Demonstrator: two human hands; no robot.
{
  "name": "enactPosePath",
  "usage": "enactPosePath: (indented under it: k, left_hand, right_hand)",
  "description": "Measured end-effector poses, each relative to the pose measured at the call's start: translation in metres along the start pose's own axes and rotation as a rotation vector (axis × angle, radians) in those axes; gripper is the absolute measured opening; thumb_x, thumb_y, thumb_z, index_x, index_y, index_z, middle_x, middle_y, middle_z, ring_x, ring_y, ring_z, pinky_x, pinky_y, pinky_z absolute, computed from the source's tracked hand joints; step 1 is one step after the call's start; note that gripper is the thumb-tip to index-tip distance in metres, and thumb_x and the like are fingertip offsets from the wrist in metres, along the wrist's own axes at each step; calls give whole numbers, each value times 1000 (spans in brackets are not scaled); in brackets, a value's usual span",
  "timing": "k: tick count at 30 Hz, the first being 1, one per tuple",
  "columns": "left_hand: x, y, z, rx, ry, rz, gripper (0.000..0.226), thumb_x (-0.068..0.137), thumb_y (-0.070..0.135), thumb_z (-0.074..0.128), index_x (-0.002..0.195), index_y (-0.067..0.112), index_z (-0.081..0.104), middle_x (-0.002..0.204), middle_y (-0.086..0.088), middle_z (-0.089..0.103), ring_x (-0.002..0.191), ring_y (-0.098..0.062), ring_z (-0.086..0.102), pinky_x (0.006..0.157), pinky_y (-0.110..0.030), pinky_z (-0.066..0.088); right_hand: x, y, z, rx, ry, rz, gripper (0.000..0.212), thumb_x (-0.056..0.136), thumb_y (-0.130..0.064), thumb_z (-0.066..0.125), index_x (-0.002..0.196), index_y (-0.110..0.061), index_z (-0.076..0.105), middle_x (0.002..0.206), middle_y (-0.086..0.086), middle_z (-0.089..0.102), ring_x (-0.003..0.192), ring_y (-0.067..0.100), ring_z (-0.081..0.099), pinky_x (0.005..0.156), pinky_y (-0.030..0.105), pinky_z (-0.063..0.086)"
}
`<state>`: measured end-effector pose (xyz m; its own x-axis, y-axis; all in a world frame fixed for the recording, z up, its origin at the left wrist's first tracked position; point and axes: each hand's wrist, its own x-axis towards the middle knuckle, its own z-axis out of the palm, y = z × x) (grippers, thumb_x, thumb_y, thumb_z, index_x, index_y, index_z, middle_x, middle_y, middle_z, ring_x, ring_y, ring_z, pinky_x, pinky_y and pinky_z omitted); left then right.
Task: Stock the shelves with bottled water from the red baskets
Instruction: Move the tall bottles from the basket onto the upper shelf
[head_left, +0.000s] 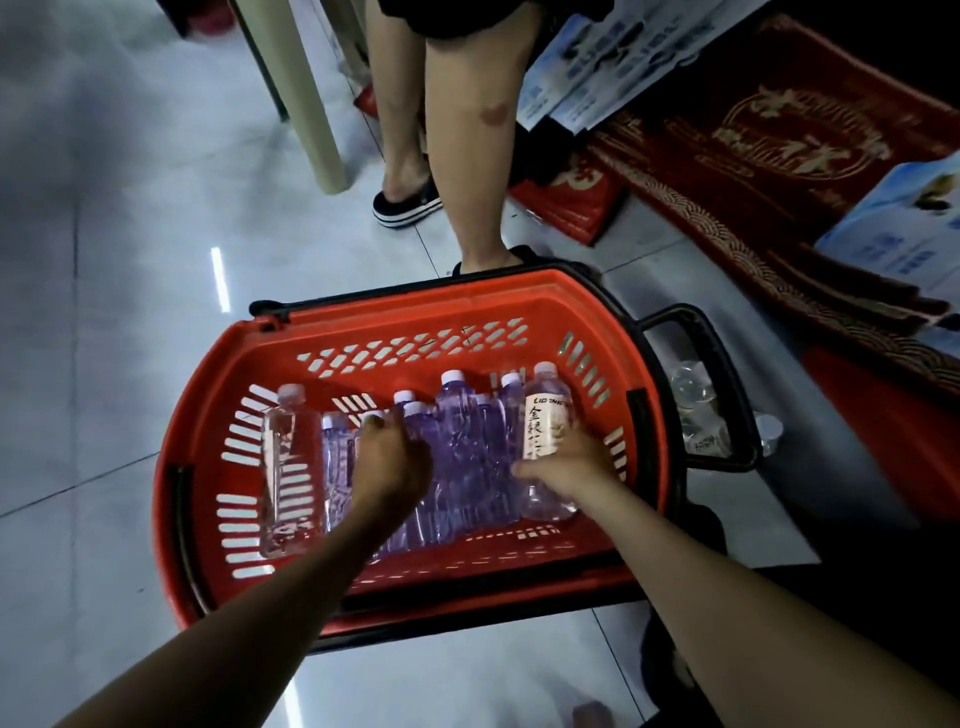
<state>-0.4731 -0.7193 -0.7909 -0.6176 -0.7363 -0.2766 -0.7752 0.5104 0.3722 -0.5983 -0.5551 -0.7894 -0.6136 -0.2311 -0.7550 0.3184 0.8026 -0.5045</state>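
Grabbing step. Right hand (566, 465) wrapped round labelled bottle (545, 415) in red basket (363, 312); left hand (389, 460) over purple bottles (467, 447), grip hidden, can't tell. Next: lift out, shelve.

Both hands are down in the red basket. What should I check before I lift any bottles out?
1. Right hand grip on the labelled bottle: ok, thumb and fingers curl round its middle.
2. Left hand grip on the purple bottles: cannot tell, its fingers are hidden behind the hand.
3. Caps on: ok for those that show.
4. Basket flat on the floor: ok.
5. Room beyond the basket: not ok, another person's leg stands right behind its far rim.
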Motion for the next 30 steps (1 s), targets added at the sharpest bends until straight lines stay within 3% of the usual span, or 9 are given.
enactPosePath:
  k: [3, 6, 9, 11, 14, 18, 22, 25, 30]
  left_hand:
    - [6, -22, -35, 79, 294, -168, 41, 89, 22, 61, 123, 2, 49, 119, -27, 52, 109, -42, 50, 88, -50, 45]
    - [9, -58, -49, -83, 235, -471, 68, 90, 55, 54, 132, 3, 43, 129, -29, 45, 115, -46, 49, 90, -54, 48]
    - [3, -74, -48, -217, 135, -530, 81, 85, 73, 47, 107, -5, 54, 94, -21, 58, 66, -26, 57, 51, -30, 41]
    - [0, -82, -46, -267, 89, -508, 75, 82, 69, 51, 97, -4, 62, 83, -18, 61, 57, -21, 51, 50, -27, 36]
    - [-4, -88, -38, -565, -51, -584, 45, 76, 44, 70, 103, 9, 66, 99, -15, 66, 79, -27, 63, 74, -39, 55]
    - [-17, -74, -28, -710, -203, -594, 42, 81, 14, 74, 109, -11, 56, 87, -26, 62, 70, -35, 60, 41, -26, 41]
    - [-20, -54, -34, -764, -315, -584, 35, 77, 15, 78, 98, -9, 63, 55, -9, 53, 41, -17, 44, 44, -24, 36]
    - [-35, -33, -40, -884, -444, -611, 31, 64, 31, 83, 66, 11, 60, 55, -6, 49, 50, -17, 44, 56, -26, 38]
    - [-43, 2, -39, -1136, -502, -390, 71, 47, 30, 92, 112, 15, 67, 109, -10, 70, 99, -33, 59, 75, -41, 49]
  right_hand:
    - [1, 3, 7, 66, -148, 55, 84, 62, -13, 89, 133, -9, 44, 104, 4, 69, 90, 20, 70, 73, 32, 60]
    - [-4, 2, 12, -14, -138, 10, 86, 67, -10, 87, 132, -14, 30, 107, 4, 61, 96, 23, 64, 71, 31, 57]
    - [-5, 1, 11, -49, -117, -31, 104, 69, -11, 85, 147, -16, 16, 115, 5, 61, 89, 20, 60, 56, 23, 47]
    - [-5, 1, 9, -26, -135, -19, 104, 68, -11, 86, 148, -14, 19, 113, 5, 62, 88, 19, 60, 57, 24, 49]
    - [-8, 0, 10, 3, -174, 9, 83, 59, -13, 88, 130, -14, 45, 107, 5, 67, 92, 23, 68, 72, 39, 62]
    - [-10, 2, 9, 94, -197, 29, 67, 58, -4, 86, 116, -12, 52, 102, 7, 68, 92, 24, 68, 78, 41, 61]
    - [-16, 2, 6, 120, -253, 23, 55, 62, -3, 83, 110, -8, 57, 99, 7, 70, 89, 23, 70, 76, 38, 61]
    - [-22, -1, 5, 144, -328, -8, 58, 66, -3, 82, 116, -11, 55, 102, 5, 69, 92, 20, 68, 77, 33, 59]
    - [-41, -12, -2, 203, -398, -103, 72, 64, -7, 83, 126, -18, 48, 112, -1, 66, 101, 15, 62, 81, 31, 52]
